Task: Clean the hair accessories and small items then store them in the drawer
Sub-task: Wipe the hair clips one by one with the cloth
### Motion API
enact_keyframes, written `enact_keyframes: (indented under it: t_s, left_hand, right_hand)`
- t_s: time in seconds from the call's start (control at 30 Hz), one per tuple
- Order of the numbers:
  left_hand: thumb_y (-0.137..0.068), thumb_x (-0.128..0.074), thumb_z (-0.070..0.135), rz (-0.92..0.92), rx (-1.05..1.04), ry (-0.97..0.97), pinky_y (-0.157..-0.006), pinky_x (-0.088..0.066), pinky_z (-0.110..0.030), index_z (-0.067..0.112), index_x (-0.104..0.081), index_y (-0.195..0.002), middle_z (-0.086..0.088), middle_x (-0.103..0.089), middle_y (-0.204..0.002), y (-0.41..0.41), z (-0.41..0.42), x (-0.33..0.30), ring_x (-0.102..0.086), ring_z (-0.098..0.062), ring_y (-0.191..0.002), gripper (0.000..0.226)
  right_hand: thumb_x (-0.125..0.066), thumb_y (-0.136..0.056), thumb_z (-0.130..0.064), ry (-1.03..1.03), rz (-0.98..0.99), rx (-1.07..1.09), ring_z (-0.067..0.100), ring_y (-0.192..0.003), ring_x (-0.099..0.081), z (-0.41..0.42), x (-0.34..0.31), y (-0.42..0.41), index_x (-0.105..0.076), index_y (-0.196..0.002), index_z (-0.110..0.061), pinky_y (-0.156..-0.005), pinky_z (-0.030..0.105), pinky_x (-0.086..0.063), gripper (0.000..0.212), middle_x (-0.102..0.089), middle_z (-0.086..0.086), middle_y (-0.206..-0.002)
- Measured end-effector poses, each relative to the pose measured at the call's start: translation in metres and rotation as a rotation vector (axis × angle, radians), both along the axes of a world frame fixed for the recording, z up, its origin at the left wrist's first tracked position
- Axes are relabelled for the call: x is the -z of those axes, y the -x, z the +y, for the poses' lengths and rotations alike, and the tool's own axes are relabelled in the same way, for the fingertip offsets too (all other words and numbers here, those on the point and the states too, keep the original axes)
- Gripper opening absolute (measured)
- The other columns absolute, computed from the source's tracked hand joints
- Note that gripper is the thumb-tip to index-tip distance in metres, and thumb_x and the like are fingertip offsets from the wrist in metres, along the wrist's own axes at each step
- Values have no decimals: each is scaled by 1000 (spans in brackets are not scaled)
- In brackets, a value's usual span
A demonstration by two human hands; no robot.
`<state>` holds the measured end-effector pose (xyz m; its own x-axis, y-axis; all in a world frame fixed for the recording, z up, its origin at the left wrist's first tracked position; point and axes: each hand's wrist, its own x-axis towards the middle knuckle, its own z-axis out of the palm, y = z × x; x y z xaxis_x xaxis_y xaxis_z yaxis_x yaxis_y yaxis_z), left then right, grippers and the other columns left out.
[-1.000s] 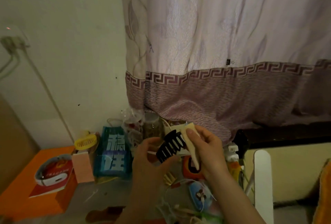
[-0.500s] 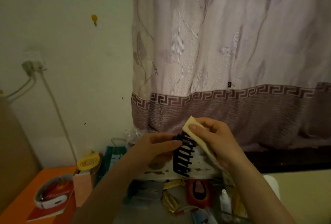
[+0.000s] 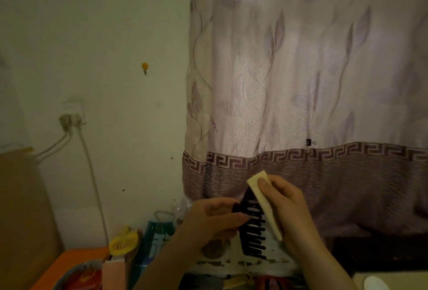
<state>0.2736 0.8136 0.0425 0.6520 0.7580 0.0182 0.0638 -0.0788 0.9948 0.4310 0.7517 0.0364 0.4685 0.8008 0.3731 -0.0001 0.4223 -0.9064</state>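
Fingers of left hand (image 3: 215, 218) curled round the hinge end of a black claw hair clip (image 3: 253, 227), gripping it from the left. Fingers of right hand (image 3: 288, 206) pinching a folded pale-yellow cloth (image 3: 264, 199), thumb pressed flat on its upper end. Cloth lying along the right edge of the clip, touching it. Clip held upright in the air between both hands, teeth pointing right and downward, narrow tip at the top, well above the desk (image 3: 69, 264). Behind the hands, a pinkish leaf-patterned curtain (image 3: 301, 81) with a darker key-pattern band along its lower part. Left of the curtain, a pale wall (image 3: 104, 58) bearing a small yellow hook (image 3: 144, 66) and a socket (image 3: 73, 113) with plugs and white cables running down. Lower left, on the orange desk: a round yellow object (image 3: 124, 243), a blue-green box (image 3: 157, 236) just right of it, a pink box (image 3: 113, 273) nearer, and a red item (image 3: 83, 278) at the bottom edge. Below the hands, small cluttered items, too dim to tell apart.
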Motion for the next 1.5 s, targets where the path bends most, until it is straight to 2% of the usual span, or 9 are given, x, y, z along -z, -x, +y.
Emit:
enact_keyframes:
  t_s: [0.23, 0.4, 0.53, 0.77, 0.97, 1.07, 1.17, 1.37, 1.5]
  left_hand:
    - [-45, -81, 28, -19, -47, 40, -69, -55, -25, 15, -71, -98, -3, -75, -92, -1, -3, 1, -72, -18, -83, 55]
    - [-45, -80, 27, -88, -97, 69, -72, -55, -29, 14, -72, -95, -5, -75, -92, 0, -1, 3, -72, -21, -84, 52]
    - [-54, -77, 22, -140, -121, 75, -77, -56, -33, 12, -70, -99, -6, -75, -93, 0, 1, 3, -72, -22, -86, 47]
    - [-54, -76, 19, -199, -136, 98, -93, -51, -46, 9, -69, -106, -11, -73, -101, 4, 4, 4, -69, -27, -96, 53]
    - [-57, -75, 18, -232, -152, 70, -87, -54, -42, 9, -69, -105, -13, -73, -100, 7, 7, 6, -70, -28, -94, 49]
    - [-60, -73, 13, -221, -110, 73, -76, -56, -33, 14, -73, -96, -11, -74, -98, 8, 7, 6, -71, -25, -91, 36]
    - [-55, -75, 12, -182, -84, 72, -70, -57, -28, 24, -78, -75, -6, -75, -93, 8, 7, 5, -72, -21, -86, 23]
    - [-55, -76, 12, -188, -65, 47, -69, -56, -26, 25, -78, -73, -6, -75, -93, 8, 12, 5, -72, -20, -85, 23]
    - [-47, -80, 18, -131, -14, 35, -77, -56, -29, 20, -75, -90, -7, -75, -95, 8, 12, 7, -71, -21, -89, 43]
  right_hand:
    - [-58, -91, -21, 17, 58, 42, 39, -78, -61, 2, 5, 11, -73, -80, -17, -79, 57, -50, 19, -65, 28, -88]
    - [-62, -88, -17, 76, 120, 8, 24, -104, -64, 3, 11, 10, -66, -108, -25, -92, 42, -52, 22, -68, 4, -112]
    - [-64, -84, -17, 115, 118, -85, 30, -100, -67, -2, 15, 12, -65, -116, -16, -92, 47, -52, 33, -71, 11, -109]
    - [-60, -81, -11, 107, 144, -231, 27, -85, -71, -6, 20, 14, -68, -107, -1, -66, 27, -56, 29, -73, 18, -94]
    - [-67, -67, -24, 113, 115, -303, 28, -99, -69, -7, 22, 17, -68, -113, -10, -96, 46, -49, 48, -73, 13, -102]
    - [-63, -79, -8, 74, 163, -257, 24, -86, -72, -6, 21, 21, -70, -104, -7, -74, 32, -58, 26, -74, 16, -94]
    - [-58, -86, 2, 36, 179, -148, 18, -70, -71, -5, 18, 22, -73, -96, -3, -54, 20, -54, 18, -74, 17, -83]
    - [-59, -85, 4, 13, 178, -55, 12, -58, -68, 1, 15, 25, -73, -86, -4, -47, 18, -50, 16, -73, 13, -71]
    - [-64, -85, -4, 7, 161, 28, 11, -73, -71, 7, 17, 25, -72, -94, -18, -55, 15, -52, 19, -76, 5, -83]
